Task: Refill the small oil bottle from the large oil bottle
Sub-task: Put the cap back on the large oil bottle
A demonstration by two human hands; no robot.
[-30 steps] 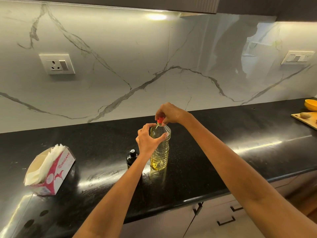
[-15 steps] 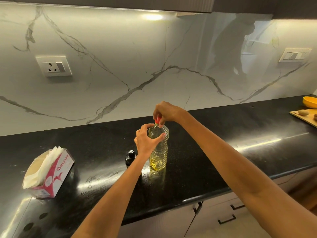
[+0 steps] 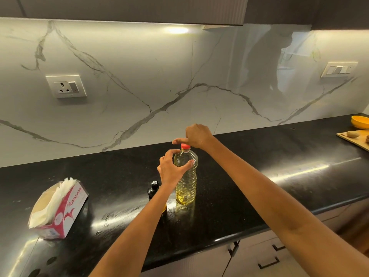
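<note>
On the counter point(image 3: 259, 176), left hand point(image 3: 169, 170) grips large oil bottle point(image 3: 186, 182).

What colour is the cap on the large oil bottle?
Red. The cap on the large oil bottle shows clearly in the head view.

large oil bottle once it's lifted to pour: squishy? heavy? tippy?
Likely squeezable: the large oil bottle is thin, clear, ribbed plastic, so the left hand could dent it. Probably light, since oil seems to fill only its lower part. Somewhat tippy: tall and narrow on the glossy counter. The red cap looks still on.
</note>
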